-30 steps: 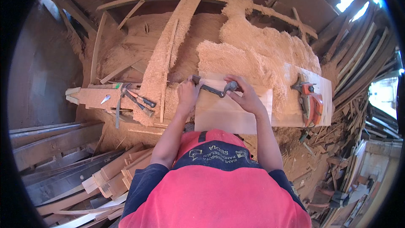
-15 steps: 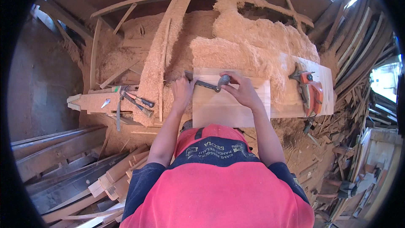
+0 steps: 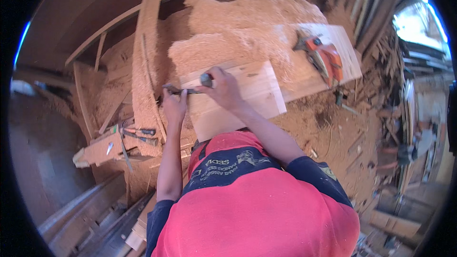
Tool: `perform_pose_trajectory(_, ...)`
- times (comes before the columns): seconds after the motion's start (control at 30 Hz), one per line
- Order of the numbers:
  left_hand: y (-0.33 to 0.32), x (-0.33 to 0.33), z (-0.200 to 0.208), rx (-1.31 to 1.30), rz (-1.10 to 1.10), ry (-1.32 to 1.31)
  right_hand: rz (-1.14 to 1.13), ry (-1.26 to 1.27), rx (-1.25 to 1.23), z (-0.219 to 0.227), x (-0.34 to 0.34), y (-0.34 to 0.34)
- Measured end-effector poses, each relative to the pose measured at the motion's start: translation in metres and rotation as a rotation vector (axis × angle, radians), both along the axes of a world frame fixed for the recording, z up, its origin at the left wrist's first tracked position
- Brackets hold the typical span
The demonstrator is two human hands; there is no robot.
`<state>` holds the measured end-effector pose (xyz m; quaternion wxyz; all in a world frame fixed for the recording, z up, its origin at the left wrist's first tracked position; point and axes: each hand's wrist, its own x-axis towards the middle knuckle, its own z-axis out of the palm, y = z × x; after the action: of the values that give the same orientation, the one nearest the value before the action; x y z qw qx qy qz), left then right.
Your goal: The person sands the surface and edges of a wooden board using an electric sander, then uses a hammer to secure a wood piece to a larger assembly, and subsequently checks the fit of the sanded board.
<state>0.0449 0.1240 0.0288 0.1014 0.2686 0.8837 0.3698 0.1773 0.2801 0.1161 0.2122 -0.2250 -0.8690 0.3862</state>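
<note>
My left hand (image 3: 175, 106) is closed round the left end of a dark bar-like tool (image 3: 190, 91), just off the left edge of a pale wooden panel (image 3: 254, 93). The tool has a rounded grey knob (image 3: 206, 80) at its right end. My right hand (image 3: 225, 88) grips that knob end above the panel, fingers curled round it. The exact kind of tool is unclear, as both hands cover parts of it. Right of the panel, an orange power planer (image 3: 330, 62) rests on another pale board (image 3: 351, 54).
Wood shavings (image 3: 223, 50) lie heaped behind the panel. A long plank (image 3: 146, 43) stretches away to the left. Hand tools (image 3: 140, 135) lie on a wooden piece at the lower left. Stacked timber lines the right side, where another person (image 3: 419, 145) is partly visible.
The whole view has turned, and the bench things sit further left in it. Both hands keep hold of the tool; the right hand now sits closer to the panel's left side.
</note>
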Motion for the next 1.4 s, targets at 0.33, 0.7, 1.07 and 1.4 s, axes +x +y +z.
perform_pose_trajectory(0.33, 0.067, 0.085, 0.054, 0.514, -0.188, 0.134, -0.636, 0.169, 0.029, -0.085, 0.103, 0.034)
perform_pose_trajectory(0.7, 0.082, -0.001, 0.045, 0.486, -0.693, -0.715, -0.941, 0.53, -1.401, -0.136, 0.209, 0.013)
perform_pose_trajectory(1.07, 0.108, 0.075, 0.061, 0.724, 0.231, -0.287, -0.885, 0.583, -1.356, -0.16, 0.218, 0.015)
perform_pose_trajectory(1.4, 0.096, 0.071, 0.066, 0.727, -0.168, -0.051, -0.762, 0.493, -1.35, -0.166, 0.227, 0.022)
